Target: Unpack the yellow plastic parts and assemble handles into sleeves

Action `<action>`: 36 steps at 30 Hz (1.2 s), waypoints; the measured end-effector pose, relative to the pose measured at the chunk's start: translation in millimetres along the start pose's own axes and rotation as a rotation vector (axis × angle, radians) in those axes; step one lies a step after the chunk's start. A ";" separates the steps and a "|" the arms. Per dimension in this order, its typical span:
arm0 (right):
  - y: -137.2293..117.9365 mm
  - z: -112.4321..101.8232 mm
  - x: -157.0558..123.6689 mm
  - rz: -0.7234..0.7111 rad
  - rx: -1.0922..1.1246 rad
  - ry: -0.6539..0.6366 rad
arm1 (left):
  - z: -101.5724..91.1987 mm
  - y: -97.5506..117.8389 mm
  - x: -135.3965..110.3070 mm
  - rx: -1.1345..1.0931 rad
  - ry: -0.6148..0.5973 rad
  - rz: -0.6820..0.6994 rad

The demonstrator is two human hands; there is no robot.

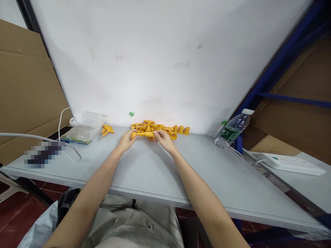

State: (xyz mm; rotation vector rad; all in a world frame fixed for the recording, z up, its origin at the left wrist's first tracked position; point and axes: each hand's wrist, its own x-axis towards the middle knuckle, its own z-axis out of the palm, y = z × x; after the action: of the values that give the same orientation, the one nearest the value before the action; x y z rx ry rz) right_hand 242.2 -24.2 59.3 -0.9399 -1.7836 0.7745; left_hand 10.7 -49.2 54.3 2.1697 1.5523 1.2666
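Note:
Both hands are at the front of a heap of yellow plastic parts (pixel 149 124) by the wall. Between them lies a yellow plastic piece with a ribbed, screw-like stem (pixel 141 134), held roughly level. My left hand (pixel 126 141) is closed on its wider left end. My right hand (pixel 164 140) pinches the right end, its fingertips partly hiding it. Behind the hands, the heap includes a T-shaped part and round open cups. One yellow cup (pixel 173 136) sits just right of my right hand.
Three yellow caps (pixel 181 130) stand right of the heap. Yellow handles with metal screws (pixel 106 130) lie left, near clear plastic bags (pixel 80 132) and a white cable (pixel 74 156). A water bottle (pixel 234 129) leans at the right, before a white power strip (pixel 292 163).

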 end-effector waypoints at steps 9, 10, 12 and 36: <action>-22.9 -6.7 -7.3 0.101 0.166 -0.116 | -2.3 -3.2 -0.7 0.073 0.074 0.156; -25.0 -6.0 -8.0 0.114 0.172 -0.115 | -2.4 -3.0 -1.1 0.083 0.077 0.171; -28.2 -2.9 -9.1 0.146 0.181 -0.086 | -2.1 -2.0 -1.9 0.097 0.082 0.196; -13.4 -2.2 -5.3 0.145 0.273 -0.068 | 5.5 -4.2 -0.5 -0.054 0.133 0.093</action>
State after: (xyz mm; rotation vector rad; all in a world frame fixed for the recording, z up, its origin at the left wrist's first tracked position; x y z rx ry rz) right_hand 242.2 -35.4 68.8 -0.8740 -1.6279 1.1232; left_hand 11.8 -46.1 48.2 2.1874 1.4605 1.4924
